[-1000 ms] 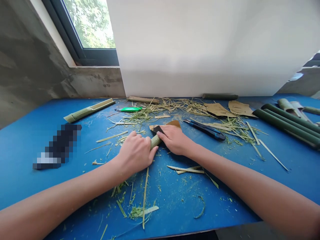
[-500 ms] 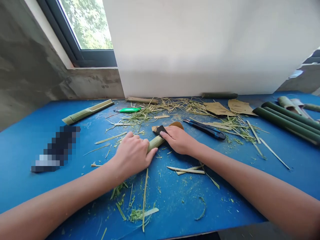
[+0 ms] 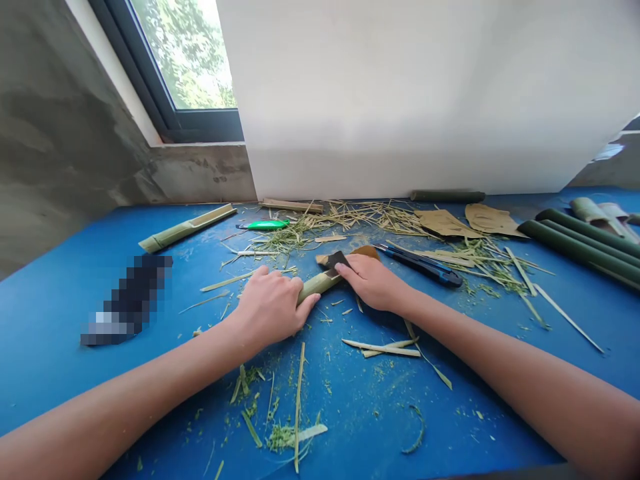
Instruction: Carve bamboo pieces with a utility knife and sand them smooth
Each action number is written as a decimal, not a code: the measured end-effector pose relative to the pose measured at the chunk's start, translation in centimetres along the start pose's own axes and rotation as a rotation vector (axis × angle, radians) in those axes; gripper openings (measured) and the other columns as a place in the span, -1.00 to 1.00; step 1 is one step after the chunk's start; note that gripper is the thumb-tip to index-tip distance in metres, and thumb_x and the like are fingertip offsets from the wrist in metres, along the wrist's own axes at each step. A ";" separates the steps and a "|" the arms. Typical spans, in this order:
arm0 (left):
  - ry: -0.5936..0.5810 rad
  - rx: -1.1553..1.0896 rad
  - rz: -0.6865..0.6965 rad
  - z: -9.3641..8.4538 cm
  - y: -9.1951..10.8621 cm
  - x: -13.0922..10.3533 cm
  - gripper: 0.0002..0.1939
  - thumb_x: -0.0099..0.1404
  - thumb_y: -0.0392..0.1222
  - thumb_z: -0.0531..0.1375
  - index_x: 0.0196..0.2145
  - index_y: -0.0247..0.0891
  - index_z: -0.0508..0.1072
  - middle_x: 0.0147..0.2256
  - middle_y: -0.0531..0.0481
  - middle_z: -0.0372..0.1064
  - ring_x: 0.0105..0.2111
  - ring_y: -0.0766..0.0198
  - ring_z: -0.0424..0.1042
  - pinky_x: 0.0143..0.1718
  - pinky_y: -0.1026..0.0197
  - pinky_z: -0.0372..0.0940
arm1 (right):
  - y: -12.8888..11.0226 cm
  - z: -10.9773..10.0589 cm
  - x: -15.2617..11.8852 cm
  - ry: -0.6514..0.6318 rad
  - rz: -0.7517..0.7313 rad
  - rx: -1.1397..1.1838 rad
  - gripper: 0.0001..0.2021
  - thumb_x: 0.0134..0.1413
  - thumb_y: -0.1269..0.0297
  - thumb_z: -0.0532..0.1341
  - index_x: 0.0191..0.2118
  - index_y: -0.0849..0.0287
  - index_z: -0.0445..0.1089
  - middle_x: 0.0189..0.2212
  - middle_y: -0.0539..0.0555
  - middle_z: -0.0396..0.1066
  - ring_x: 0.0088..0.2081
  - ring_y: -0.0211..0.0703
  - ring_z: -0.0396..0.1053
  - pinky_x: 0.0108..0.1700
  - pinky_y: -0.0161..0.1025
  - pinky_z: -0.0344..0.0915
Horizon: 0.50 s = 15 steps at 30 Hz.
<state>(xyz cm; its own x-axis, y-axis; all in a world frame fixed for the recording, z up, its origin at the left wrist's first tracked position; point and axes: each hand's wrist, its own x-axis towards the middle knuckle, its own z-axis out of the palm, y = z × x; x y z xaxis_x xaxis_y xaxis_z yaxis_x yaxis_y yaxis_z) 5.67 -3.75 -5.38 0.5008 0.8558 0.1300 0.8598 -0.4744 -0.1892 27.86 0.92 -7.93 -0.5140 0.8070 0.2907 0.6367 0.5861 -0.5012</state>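
My left hand [image 3: 271, 307] is closed around the near end of a short pale green bamboo piece [image 3: 320, 285] lying on the blue table [image 3: 75, 280]. My right hand [image 3: 373, 281] presses a folded piece of brown sandpaper [image 3: 334, 259] with a dark face against the far end of that bamboo piece. The middle of the bamboo shows between the two hands. Both forearms reach in from the bottom corners.
Bamboo shavings and strips litter the table. A blue utility knife [image 3: 423, 264] lies right of my right hand, a green-handled tool [image 3: 264, 225] and a split bamboo length [image 3: 186, 228] lie farther back left. Dark green bamboo poles [image 3: 580, 243] and sandpaper sheets [image 3: 470, 220] sit right.
My right hand with the sandpaper has slid away from my left hand toward the far end of the bamboo, exposing more of it. The view has shifted slightly.
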 end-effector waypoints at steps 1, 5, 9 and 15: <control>-0.004 0.002 -0.003 0.0 0.0 0.0 -0.41 0.50 0.18 -0.10 -0.41 -0.24 0.52 -0.46 -0.16 0.54 -0.41 0.07 0.50 -0.24 0.01 0.17 | 0.0 0.0 0.0 0.014 0.025 -0.024 -0.60 0.46 0.16 -0.04 -0.04 0.14 0.54 -0.11 0.17 0.58 -0.05 0.03 0.49 0.04 -0.09 0.33; -0.013 -0.011 -0.012 -0.2 0.1 -0.1 -0.40 0.51 0.17 -0.10 -0.41 -0.25 0.51 -0.45 -0.19 0.54 -0.41 0.05 0.52 -0.23 -0.01 0.16 | 0.0 0.0 0.2 -0.031 -0.026 0.003 -0.61 0.46 0.17 -0.04 0.01 0.14 0.52 -0.02 0.16 0.56 -0.01 0.02 0.47 0.08 -0.09 0.31; -0.007 -0.011 -0.013 -0.2 0.1 -0.1 -0.41 0.51 0.15 -0.10 -0.40 -0.27 0.52 -0.45 -0.20 0.55 -0.39 0.05 0.52 -0.22 -0.01 0.16 | 0.3 -0.1 0.3 0.020 0.115 -0.086 -0.60 0.44 0.16 -0.04 -0.03 0.18 0.53 -0.11 0.23 0.58 -0.03 0.09 0.49 0.08 -0.01 0.32; -0.009 0.003 -0.010 -0.2 0.2 -0.1 -0.42 0.51 0.16 -0.10 -0.39 -0.25 0.51 -0.45 -0.18 0.54 -0.40 0.06 0.51 -0.23 0.01 0.17 | 0.5 -0.3 0.2 0.004 0.029 -0.023 -0.59 0.44 0.16 -0.04 -0.04 0.14 0.54 -0.11 0.17 0.59 -0.01 0.03 0.49 0.09 -0.07 0.33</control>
<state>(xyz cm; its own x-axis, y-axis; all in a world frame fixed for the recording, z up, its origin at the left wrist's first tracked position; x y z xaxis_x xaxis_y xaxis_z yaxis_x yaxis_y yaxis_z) 5.80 -4.02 -5.22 0.4911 0.8623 0.1233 0.8645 -0.4652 -0.1904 28.24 1.41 -7.93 -0.4927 0.8241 0.2795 0.6647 0.5637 -0.4903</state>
